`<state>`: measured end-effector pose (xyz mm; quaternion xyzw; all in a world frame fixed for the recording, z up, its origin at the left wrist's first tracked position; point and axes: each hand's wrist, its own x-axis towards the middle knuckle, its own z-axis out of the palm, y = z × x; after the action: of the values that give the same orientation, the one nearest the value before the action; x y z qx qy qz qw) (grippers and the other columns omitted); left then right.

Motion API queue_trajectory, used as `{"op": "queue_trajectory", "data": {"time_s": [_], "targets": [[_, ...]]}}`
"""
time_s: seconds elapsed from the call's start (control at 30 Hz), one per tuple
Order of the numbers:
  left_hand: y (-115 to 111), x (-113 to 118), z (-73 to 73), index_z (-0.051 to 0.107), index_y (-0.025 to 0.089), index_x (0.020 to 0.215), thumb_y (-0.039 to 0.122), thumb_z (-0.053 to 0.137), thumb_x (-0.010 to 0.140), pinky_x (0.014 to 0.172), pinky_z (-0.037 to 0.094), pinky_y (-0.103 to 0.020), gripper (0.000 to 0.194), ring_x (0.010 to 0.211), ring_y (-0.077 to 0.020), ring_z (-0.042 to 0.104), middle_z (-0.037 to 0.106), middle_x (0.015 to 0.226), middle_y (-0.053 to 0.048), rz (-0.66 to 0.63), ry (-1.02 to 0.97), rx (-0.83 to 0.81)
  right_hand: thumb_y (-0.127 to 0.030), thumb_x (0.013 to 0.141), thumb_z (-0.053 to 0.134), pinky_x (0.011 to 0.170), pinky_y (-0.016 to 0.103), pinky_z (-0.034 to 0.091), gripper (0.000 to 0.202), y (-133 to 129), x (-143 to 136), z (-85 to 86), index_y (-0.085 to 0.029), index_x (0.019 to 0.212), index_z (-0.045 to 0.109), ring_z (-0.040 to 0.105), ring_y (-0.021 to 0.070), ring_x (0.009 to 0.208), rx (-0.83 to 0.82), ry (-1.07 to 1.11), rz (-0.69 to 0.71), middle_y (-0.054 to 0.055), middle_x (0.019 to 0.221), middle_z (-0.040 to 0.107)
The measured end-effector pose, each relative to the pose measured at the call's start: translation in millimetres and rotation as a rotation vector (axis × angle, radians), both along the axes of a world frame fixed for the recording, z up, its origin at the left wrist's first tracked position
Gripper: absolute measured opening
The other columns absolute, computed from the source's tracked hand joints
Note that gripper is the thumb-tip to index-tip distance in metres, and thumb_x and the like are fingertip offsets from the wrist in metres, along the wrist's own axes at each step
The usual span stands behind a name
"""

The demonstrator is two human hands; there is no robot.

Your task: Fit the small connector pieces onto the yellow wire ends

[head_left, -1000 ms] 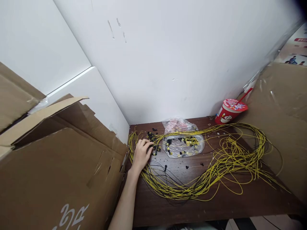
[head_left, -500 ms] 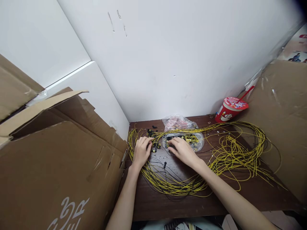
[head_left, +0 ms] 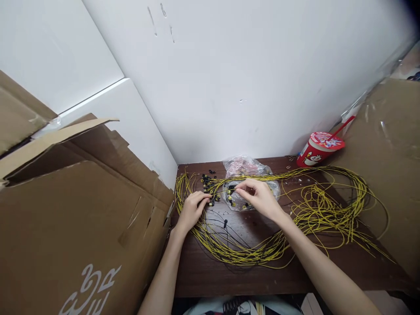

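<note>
Left hand (head_left: 193, 209) and right hand (head_left: 259, 197) both pinched 1 yellow wire (head_left: 223, 192) — strand ran nearly straight between them. Left sat beside black-and-yellow connectors (head_left: 206, 180), right over clear plastic bag (head_left: 238, 207). Wire bundle (head_left: 236, 256) looped on brown table (head_left: 210, 284) — red cup (head_left: 313, 153) near wall (head_left: 262, 87).

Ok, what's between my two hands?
In the head view, a thin yellow wire runs from your left hand to your right hand, over black-and-yellow pieces and the edge of a clear plastic bag.
</note>
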<state>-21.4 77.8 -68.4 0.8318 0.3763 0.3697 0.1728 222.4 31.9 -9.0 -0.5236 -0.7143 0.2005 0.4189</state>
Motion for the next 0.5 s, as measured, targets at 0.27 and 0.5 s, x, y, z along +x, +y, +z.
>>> {"op": "queue_trajectory", "data": {"time_s": [0.27, 0.5], "targets": [[-0.7, -17.9, -6.7, 0.069, 0.023, 0.094, 0.022, 0.050, 0.090, 0.077, 0.046, -0.036, 0.019, 0.084, -0.0190, 0.053, 0.066, 0.083, -0.004, 0.118, 0.012, 0.132, -0.034, 0.085, 0.059, 0.063, 0.027, 0.045, 0.019, -18.9, 54.8, 26.0, -0.021, 0.083, 0.072, 0.062, 0.0152, 0.070, -0.128, -0.269, 0.136, 0.002, 0.081, 0.070], [-0.9, -21.7, -14.4, 0.068, 0.021, 0.093, 0.021, 0.049, 0.091, 0.076, 0.046, -0.033, 0.020, 0.083, -0.0180, 0.053, 0.064, 0.083, -0.004, 0.126, -0.007, 0.124, -0.052, 0.082, 0.059, 0.057, 0.025, 0.045, 0.032, -48.7, 125.4, 68.6, -0.023, 0.082, 0.074, 0.061, 0.0118, 0.065, -0.134, -0.380, 0.043, 0.006, 0.079, 0.069]]}}
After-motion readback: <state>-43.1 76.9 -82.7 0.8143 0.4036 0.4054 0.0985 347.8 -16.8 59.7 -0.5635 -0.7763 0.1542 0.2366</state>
